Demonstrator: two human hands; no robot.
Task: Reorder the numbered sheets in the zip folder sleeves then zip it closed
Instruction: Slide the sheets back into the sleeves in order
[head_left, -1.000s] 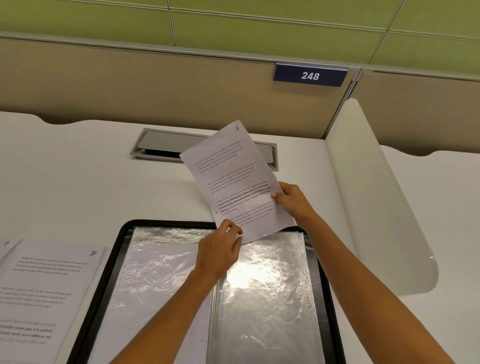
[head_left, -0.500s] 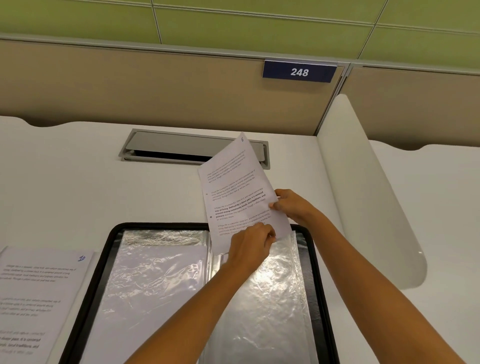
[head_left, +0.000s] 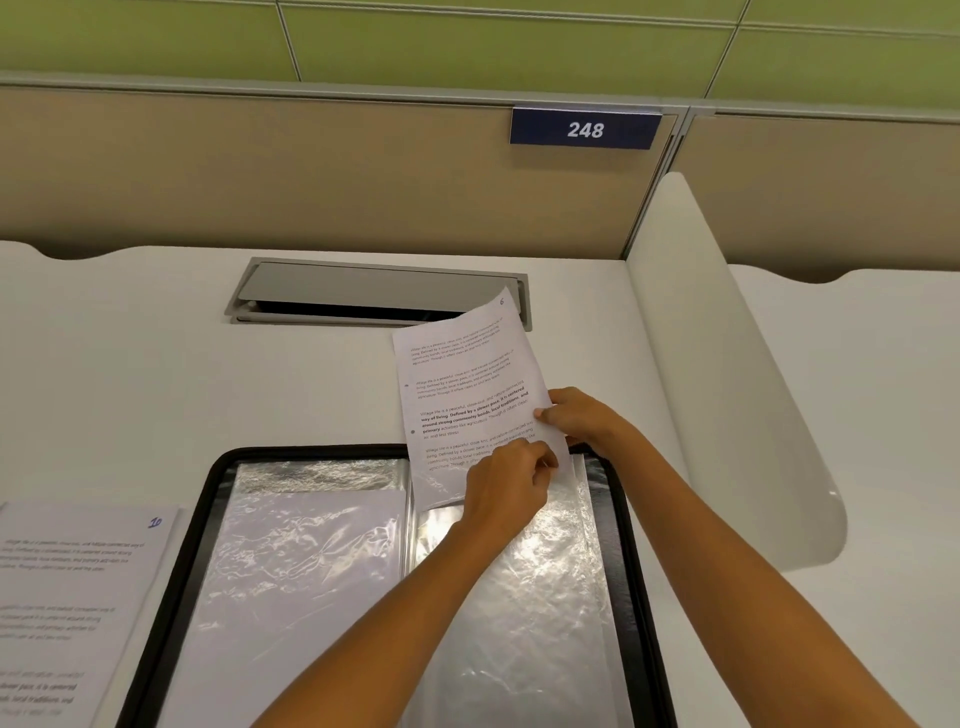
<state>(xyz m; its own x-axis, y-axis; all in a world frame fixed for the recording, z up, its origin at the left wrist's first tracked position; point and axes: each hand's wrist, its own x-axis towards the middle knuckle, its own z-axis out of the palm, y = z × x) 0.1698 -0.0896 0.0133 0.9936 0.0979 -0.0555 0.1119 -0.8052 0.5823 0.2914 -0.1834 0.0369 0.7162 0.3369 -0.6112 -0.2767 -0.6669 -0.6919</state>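
Observation:
A black zip folder (head_left: 171, 597) lies open on the white desk, its clear plastic sleeves (head_left: 524, 597) shining under the light. A printed sheet marked 6 (head_left: 462, 384) stands tilted over the top of the right-hand sleeve, its lower end inside the sleeve mouth. My right hand (head_left: 582, 418) pinches the sheet's right edge. My left hand (head_left: 511, 480) pinches the sleeve's top edge and the sheet's bottom. The left-hand sleeve (head_left: 306, 571) holds a white sheet.
A loose sheet marked 10 (head_left: 67, 597) lies on the desk left of the folder. A grey cable hatch (head_left: 363, 291) sits behind. A white curved divider (head_left: 727, 389) rises at the right, a beige partition with sign 248 (head_left: 585, 128) at the back.
The sheet marked 6 has come down and to the right, and its lower end has slid into the right-hand sleeve. Both hands followed it to the folder's upper right corner.

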